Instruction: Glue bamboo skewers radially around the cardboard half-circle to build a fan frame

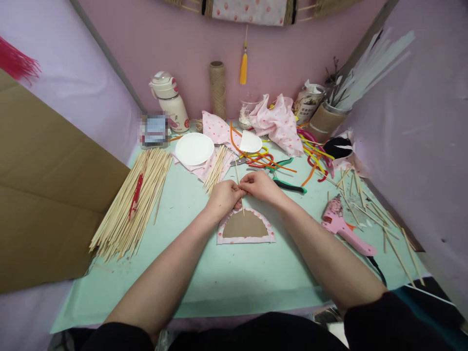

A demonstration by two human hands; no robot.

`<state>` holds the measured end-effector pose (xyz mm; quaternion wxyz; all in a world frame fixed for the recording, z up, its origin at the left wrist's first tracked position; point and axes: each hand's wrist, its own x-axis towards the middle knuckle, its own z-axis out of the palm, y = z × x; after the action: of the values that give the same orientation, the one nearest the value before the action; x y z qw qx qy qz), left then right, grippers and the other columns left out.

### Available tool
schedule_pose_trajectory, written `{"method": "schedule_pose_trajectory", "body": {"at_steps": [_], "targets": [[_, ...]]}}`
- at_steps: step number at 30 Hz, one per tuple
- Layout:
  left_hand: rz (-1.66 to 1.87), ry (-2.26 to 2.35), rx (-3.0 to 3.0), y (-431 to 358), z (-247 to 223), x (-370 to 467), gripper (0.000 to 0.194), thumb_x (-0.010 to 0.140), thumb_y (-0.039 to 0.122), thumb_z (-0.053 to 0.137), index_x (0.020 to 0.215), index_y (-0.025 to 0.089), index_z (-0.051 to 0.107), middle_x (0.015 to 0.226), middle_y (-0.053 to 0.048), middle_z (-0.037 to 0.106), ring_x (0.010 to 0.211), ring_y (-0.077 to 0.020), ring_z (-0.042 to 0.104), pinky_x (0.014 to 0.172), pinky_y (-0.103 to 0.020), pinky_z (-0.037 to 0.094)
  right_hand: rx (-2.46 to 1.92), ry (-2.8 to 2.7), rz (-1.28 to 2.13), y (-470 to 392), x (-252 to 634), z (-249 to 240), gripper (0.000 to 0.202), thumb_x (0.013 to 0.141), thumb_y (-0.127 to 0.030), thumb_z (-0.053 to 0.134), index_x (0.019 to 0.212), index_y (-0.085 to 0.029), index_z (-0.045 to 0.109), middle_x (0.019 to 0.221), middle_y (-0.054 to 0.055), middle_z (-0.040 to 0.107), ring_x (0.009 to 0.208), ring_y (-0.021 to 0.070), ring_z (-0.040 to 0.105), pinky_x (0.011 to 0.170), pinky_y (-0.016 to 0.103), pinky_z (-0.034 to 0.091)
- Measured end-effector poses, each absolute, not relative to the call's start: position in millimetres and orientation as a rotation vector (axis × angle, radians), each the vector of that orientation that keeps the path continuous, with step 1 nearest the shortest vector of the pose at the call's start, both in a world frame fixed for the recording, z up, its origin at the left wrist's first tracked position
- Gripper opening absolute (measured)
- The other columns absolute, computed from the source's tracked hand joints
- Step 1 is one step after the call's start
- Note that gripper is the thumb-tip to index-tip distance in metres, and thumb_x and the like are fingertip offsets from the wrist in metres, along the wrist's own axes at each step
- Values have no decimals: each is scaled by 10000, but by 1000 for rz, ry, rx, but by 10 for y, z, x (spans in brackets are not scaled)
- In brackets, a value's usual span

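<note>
Both hands meet near the middle of the table, with their fingers pinched round a thin wooden stick [237, 173]. My left hand [225, 196] is closed on the stick from the left, and my right hand [258, 185] is closed on it from the right. The stick's lower end reaches the top edge of a half-round brown card piece [244, 225] with a pink dotted fabric border. That piece lies flat just below the hands, its straight edge toward me. Whether the stick touches the card cannot be made out. The fingertips partly hide the stick.
A large bundle of sticks [127, 209] lies left, beside a cardboard panel [47, 190]. Beyond the hands are green-handled pliers [290, 185], pipe cleaners and a white disc [194, 149]. A pink glue gun [345, 229] and scattered sticks lie right. A bottle [171, 105] stands behind.
</note>
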<state>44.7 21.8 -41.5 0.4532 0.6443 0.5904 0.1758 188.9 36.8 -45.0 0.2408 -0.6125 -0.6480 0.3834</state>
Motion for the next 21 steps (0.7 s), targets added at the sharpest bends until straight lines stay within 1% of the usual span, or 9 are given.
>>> {"method": "schedule_pose_trajectory", "body": {"at_steps": [4, 8, 14, 21], "targets": [[370, 1478, 1698, 210, -381, 415, 202, 830, 289, 625, 662, 197, 562, 546, 22, 645, 459, -122, 588, 507, -221, 420, -1667, -1777, 1058, 380, 1898, -474, 111, 730, -181, 613, 646, -156, 680, 557, -14, 627, 561, 107, 549, 550, 216, 371], [307, 1512, 1801, 201, -324, 410, 251, 829, 323, 619, 611, 202, 591, 540, 11, 642, 521, -142, 582, 552, -237, 401, -1671, -1778, 1048, 384, 1891, -485, 109, 728, -174, 603, 654, -154, 681, 581, -8, 646, 570, 109, 563, 572, 218, 391], [243, 1550, 1889, 200, -299, 428, 231, 839, 327, 610, 644, 207, 641, 567, 1, 652, 632, -177, 619, 605, -245, 398, -1715, -1799, 1016, 363, 1870, -436, 93, 716, -158, 601, 689, -152, 690, 582, -6, 648, 595, 121, 581, 582, 222, 394], [212, 1538, 2000, 197, -297, 427, 241, 863, 329, 592, 665, 204, 645, 570, -6, 636, 663, -189, 613, 617, -257, 362, -1770, -1834, 978, 348, 1848, -380, 98, 719, -154, 603, 711, -149, 701, 602, 2, 654, 623, 132, 584, 603, 230, 386]]}}
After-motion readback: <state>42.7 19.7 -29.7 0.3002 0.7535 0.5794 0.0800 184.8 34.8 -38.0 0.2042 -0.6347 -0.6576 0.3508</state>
